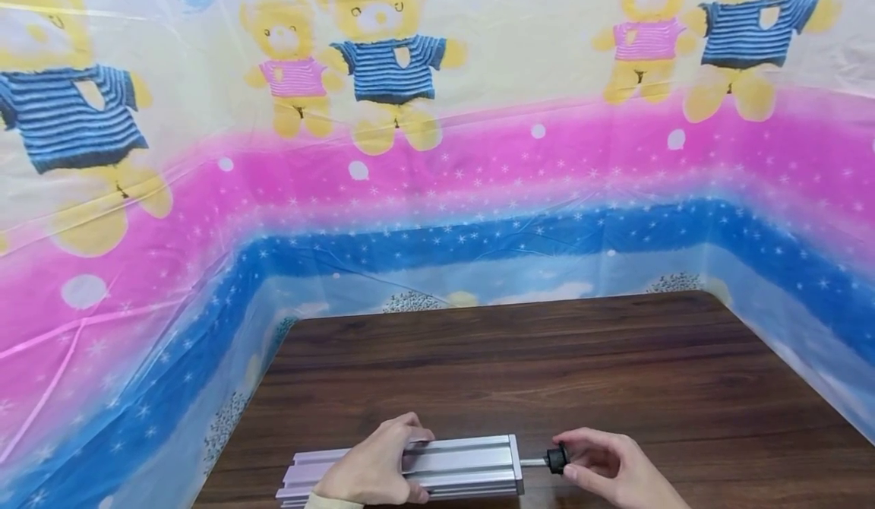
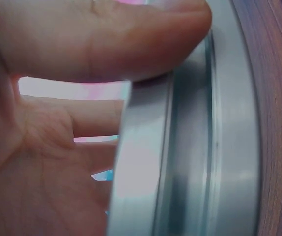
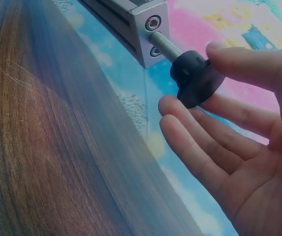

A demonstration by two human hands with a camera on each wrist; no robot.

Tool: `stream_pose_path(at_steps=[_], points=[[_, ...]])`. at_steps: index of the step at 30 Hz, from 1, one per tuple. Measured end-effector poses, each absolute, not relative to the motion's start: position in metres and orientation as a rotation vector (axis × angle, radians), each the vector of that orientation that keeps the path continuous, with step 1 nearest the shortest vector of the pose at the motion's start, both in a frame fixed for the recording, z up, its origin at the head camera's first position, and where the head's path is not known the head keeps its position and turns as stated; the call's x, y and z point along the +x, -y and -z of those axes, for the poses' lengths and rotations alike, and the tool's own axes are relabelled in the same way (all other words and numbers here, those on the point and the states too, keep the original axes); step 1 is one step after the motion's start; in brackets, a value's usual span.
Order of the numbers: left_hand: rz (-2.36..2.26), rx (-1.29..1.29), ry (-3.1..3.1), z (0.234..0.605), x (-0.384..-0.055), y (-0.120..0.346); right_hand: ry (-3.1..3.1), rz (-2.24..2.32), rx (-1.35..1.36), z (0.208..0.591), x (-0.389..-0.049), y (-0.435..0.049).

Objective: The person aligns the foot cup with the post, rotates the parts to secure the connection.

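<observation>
A silver aluminium profile (image 1: 472, 459) with long grooves lies near the front edge of the table. My left hand (image 1: 376, 463) grips it across the top, the thumb (image 2: 146, 42) pressed on its near side in the left wrist view. Out of the end plate (image 3: 151, 44), which carries socket-head screws, comes a threaded rod (image 3: 165, 46). A black knob (image 3: 195, 78) sits on the rod's outer end. My right hand (image 1: 618, 463) pinches this knob between thumb and fingers, while its other fingers spread loosely below in the right wrist view.
The dark wood-grain table (image 1: 506, 365) reaches back from the hands. A fabric curtain (image 1: 478, 152) printed with teddy bears and pink and blue bands stands around its back and sides.
</observation>
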State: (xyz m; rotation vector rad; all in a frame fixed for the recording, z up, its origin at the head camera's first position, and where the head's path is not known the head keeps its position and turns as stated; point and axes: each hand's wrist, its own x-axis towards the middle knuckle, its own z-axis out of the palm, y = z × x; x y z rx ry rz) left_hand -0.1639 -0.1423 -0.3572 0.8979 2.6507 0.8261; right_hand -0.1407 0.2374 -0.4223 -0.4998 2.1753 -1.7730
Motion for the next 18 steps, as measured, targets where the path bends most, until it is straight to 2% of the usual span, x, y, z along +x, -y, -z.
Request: stream_pose_path(at_steps=[10, 18], points=[[-0.793, 0.937, -2.669, 0.3587, -0.165, 0.1415, -2.234, 1.74, -0.653, 0.4254, -0.142, -0.2384], [-0.771, 0.908, -2.684, 0.3562, -0.1628, 0.1395, -2.21, 1.725, -0.543, 0.4239, -0.1415, -0.2344]])
